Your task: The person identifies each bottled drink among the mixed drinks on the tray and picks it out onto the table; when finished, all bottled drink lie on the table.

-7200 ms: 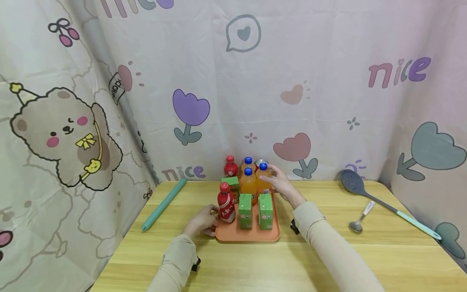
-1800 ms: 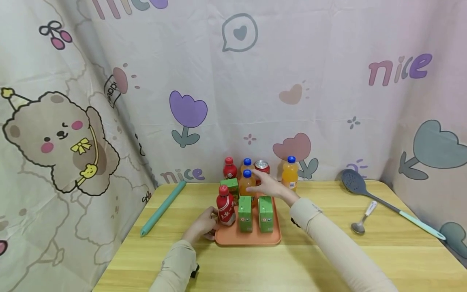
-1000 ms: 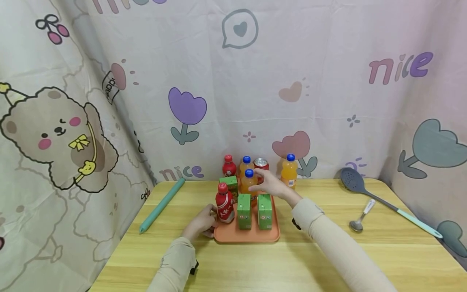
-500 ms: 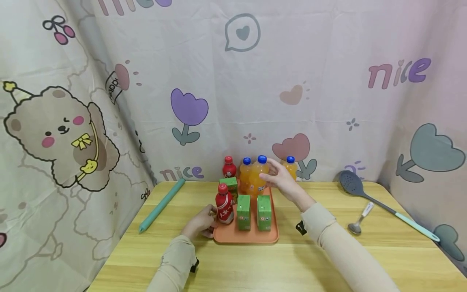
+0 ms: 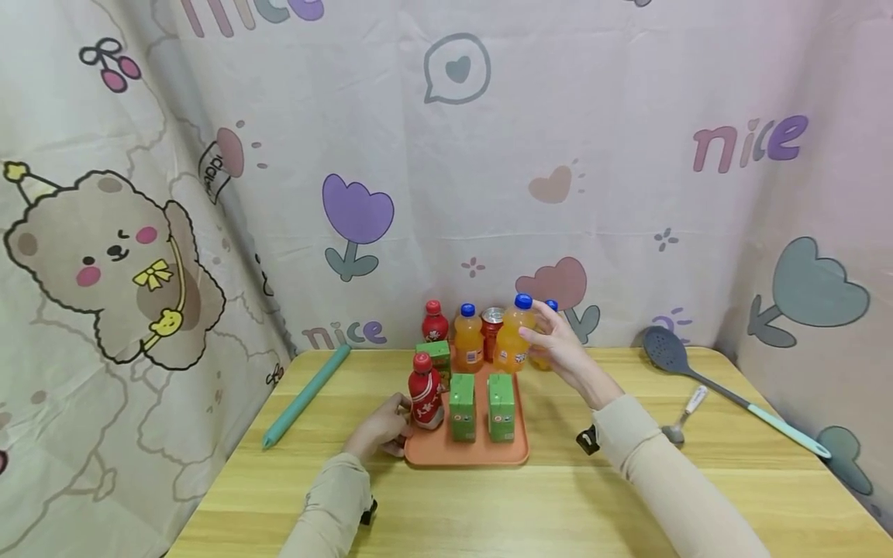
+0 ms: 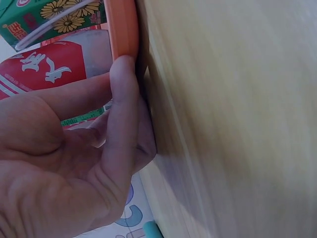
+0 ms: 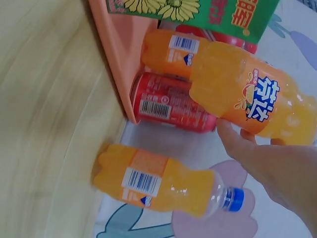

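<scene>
My right hand [image 5: 561,349] grips an orange soda bottle [image 5: 512,341] with a blue cap, lifted above the back right of the orange tray [image 5: 467,455]. In the right wrist view the lifted bottle [image 7: 247,91] hangs clear of the tray, its label showing. My left hand [image 5: 382,426] pinches the tray's left rim [image 6: 122,29], close beside a red bottle [image 5: 425,395]. On the tray stand another orange soda bottle [image 5: 468,341], a red can [image 5: 491,333], a second red bottle [image 5: 436,324] and green drink cartons [image 5: 463,411].
Another orange soda bottle [image 7: 158,181] stands on the table beyond the tray's right side, partly behind my right hand in the head view. Further right lie a spoon [image 5: 687,417] and a slotted skimmer [image 5: 718,387]. A teal roll [image 5: 307,397] lies left. A printed curtain [image 5: 446,194] backs the table.
One orange soda bottle went from the tray to the table behind right. My right hand then took a second from the tray, raised it and moved it right. The left hand stayed.
</scene>
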`<act>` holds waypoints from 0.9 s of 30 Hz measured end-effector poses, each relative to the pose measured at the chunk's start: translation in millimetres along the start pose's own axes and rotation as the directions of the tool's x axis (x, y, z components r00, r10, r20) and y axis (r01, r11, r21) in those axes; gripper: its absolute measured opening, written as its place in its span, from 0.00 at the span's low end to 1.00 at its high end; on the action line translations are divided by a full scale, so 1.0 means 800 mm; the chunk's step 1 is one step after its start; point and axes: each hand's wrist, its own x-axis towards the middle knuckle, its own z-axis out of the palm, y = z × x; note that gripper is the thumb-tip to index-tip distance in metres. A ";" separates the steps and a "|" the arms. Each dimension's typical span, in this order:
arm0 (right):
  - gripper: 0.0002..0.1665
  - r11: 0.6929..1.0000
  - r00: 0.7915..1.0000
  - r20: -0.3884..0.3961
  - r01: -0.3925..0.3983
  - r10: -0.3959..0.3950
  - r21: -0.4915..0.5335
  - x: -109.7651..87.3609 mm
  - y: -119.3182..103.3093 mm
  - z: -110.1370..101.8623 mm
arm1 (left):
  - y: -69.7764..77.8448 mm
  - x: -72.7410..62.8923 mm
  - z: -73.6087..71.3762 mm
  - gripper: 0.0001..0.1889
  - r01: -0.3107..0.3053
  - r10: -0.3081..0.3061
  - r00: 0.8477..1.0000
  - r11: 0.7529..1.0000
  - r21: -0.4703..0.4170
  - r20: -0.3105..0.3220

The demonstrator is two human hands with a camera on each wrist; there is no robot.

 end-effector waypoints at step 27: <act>0.44 0.988 0.998 -0.065 -0.007 0.017 0.153 -0.050 0.007 -0.098 | -0.005 0.005 0.000 0.23 0.002 -0.002 1.000 1.000 0.023 -0.001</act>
